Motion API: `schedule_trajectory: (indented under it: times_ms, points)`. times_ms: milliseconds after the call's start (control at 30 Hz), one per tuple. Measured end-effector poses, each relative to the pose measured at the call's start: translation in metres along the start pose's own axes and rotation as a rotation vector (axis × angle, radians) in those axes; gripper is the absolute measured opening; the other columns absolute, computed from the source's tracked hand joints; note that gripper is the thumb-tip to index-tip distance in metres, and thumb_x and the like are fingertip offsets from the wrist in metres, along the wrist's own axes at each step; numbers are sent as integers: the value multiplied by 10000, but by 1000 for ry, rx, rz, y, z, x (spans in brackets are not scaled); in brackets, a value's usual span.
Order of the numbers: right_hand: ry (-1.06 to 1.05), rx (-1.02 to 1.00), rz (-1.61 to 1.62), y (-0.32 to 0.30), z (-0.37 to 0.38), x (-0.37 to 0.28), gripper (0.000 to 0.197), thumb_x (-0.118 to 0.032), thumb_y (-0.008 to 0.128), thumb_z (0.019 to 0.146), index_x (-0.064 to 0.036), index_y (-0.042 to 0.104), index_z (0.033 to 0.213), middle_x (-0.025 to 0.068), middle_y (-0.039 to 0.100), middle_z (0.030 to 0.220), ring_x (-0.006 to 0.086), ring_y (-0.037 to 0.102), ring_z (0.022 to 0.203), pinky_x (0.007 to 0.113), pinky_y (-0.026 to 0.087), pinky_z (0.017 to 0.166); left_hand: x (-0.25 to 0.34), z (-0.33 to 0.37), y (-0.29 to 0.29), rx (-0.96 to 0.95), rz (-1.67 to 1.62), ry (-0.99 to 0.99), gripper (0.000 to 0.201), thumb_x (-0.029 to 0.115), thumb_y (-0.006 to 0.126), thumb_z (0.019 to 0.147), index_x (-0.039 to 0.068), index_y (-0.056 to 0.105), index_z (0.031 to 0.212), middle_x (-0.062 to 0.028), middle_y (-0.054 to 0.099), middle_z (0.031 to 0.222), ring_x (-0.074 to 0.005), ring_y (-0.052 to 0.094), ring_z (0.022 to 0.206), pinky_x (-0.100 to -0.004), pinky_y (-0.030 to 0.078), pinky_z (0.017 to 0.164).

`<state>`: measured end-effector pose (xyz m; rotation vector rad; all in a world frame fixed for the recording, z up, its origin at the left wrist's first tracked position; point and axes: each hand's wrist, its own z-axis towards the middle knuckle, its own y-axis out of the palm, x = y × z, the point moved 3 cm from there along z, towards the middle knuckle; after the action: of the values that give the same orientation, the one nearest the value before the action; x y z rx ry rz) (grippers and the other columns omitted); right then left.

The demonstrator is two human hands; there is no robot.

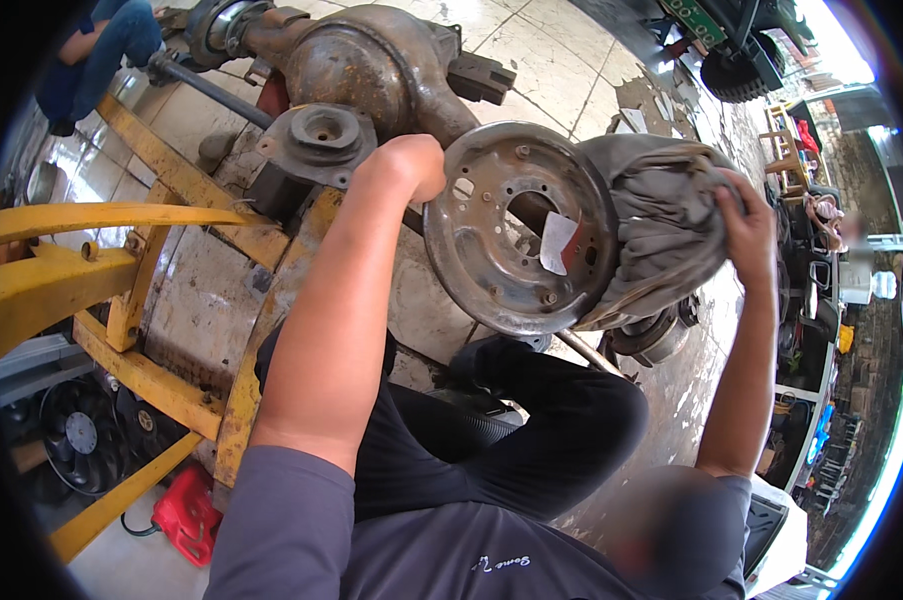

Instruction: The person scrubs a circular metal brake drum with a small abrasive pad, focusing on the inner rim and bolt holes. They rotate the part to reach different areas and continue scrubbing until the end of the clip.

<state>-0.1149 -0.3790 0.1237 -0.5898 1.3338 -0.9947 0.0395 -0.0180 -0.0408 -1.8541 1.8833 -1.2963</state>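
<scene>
A round, worn metal brake backing plate with several holes and bolts stands on edge before me. My left hand is closed at its upper left rim; what lies in its fingers is hidden. Behind the plate, on the right, grey cloth is bunched around a bulky part that it covers. My right hand grips the cloth at its right side, fingers curled over the folds. A torn white and red-brown piece of paper or sandpaper sits at the plate's central opening.
A rusty axle housing lies beyond my left hand, near a black rubber-topped mount. A yellow steel frame fills the left side. Lower left are a red fuel can and a fan. Another person is at upper left.
</scene>
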Motion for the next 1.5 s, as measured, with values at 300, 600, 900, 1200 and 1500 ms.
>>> schedule_trajectory:
  times_ms: [300, 600, 900, 1200, 1500]
  points:
    - [415, 171, -40, -141, -103, 113, 284, -185, 669, 996, -15, 701, 1222, 43, 721, 1130, 101, 619, 1032, 264, 472, 940, -6, 2, 1, 46, 38, 15, 373, 38, 531, 873, 105, 748, 1169, -210, 708, 1152, -362, 681, 1088, -416, 515, 953]
    - [545, -30, -386, -20, -189, 183, 473, -374, 686, 952, -83, 650, 1323, 298, 409, 1537, 408, 319, 1484, 478, 290, 1199, -6, 6, 7, 93, -2, 25, 321, 63, 556, 884, 71, 743, 1145, -229, 697, 1160, -385, 675, 1090, -432, 524, 943]
    - [17, -204, -144, 110, -71, -14, 441, 0, 575, 906, -112, 636, 1328, 168, 541, 1460, 364, 472, 1388, 448, 409, 1122, -6, 8, 9, 106, 140, 16, 298, 92, 549, 926, 51, 727, 1161, -222, 688, 1169, -392, 659, 1100, -441, 518, 944]
    - [-86, -382, -332, 155, -55, -5, 203, -22, 723, 750, -68, 602, 906, 176, 551, 1436, 413, 390, 1444, 519, 387, 1107, -5, -4, 6, 124, 35, 106, 287, 72, 525, 925, 29, 720, 1131, -249, 678, 1124, -419, 650, 1059, -451, 527, 893]
    - [-62, -357, -82, 173, -49, -9, 156, -35, 704, 724, -1, 589, 824, 211, 530, 1451, 428, 517, 1298, 446, 431, 1065, -1, 1, 9, 112, 37, -11, 263, 37, 559, 876, 18, 731, 1074, -246, 682, 1086, -427, 642, 1044, -463, 531, 902]
